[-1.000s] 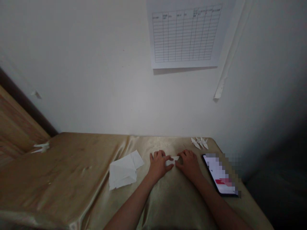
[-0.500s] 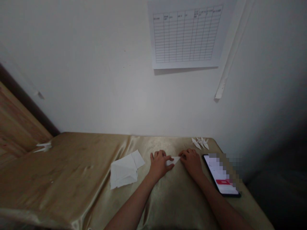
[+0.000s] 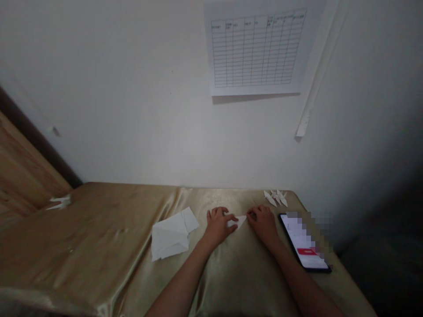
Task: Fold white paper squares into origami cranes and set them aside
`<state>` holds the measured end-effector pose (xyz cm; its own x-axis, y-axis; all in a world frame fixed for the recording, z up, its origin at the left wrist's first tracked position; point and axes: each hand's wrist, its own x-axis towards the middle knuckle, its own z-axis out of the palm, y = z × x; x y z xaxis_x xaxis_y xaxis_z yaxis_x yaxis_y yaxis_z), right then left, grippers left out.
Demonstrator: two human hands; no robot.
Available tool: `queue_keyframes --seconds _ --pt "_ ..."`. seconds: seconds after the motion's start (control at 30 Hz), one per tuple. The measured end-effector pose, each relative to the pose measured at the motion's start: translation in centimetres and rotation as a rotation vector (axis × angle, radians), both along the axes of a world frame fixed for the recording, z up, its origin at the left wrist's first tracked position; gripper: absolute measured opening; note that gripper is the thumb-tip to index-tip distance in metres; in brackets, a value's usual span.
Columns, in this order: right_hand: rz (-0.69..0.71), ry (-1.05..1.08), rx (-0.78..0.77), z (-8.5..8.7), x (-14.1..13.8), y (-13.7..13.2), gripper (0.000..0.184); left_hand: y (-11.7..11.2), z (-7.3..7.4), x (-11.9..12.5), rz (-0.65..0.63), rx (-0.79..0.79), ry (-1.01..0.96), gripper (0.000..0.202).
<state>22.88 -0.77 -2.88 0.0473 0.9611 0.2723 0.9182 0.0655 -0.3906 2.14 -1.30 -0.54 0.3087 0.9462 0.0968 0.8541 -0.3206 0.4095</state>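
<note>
A small folded piece of white paper (image 3: pixel 242 220) lies on the gold tablecloth between my two hands. My left hand (image 3: pixel 219 223) holds its left part, with thumb and index finger pressed on it and the other fingers bent on the cloth. At the paper's right tip, my right hand (image 3: pixel 263 221) pinches the corner with thumb and fingertips. Part of the paper is hidden under my left fingers. Left of my left hand lies a loose pile of white paper sheets (image 3: pixel 170 235). Beyond my right hand sit several small folded paper cranes (image 3: pixel 276 198).
A phone (image 3: pixel 304 242) with a lit screen lies right of my right forearm. The gold cloth (image 3: pixel 99 237) has wrinkles and covers the table up to the wall. A printed table sheet (image 3: pixel 256 53) hangs there. White scraps (image 3: pixel 60 202) lie at the far left, near wooden boards (image 3: pixel 26 163).
Both hands stay on the folded paper and have shifted very slightly left with it. Nothing else has visibly moved.
</note>
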Motion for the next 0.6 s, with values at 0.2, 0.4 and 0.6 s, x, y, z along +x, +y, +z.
queue_keyframes --seconds 0.2,0.4,0.6 --pt "-0.013 0.009 -0.04 0.2 -0.2 -0.1 0.019 0.3 -0.2 -0.5 -0.003 -0.028 -0.016 0.031" --pt "0.043 0.054 -0.031 -0.3 -0.5 -0.8 0.038 0.3 -0.1 -0.5 0.007 -0.048 0.009 0.034" --pt "0.08 0.041 -0.021 -0.4 -0.9 -1.3 0.056 0.2 -0.4 -0.5 0.009 -0.022 0.012 0.033"
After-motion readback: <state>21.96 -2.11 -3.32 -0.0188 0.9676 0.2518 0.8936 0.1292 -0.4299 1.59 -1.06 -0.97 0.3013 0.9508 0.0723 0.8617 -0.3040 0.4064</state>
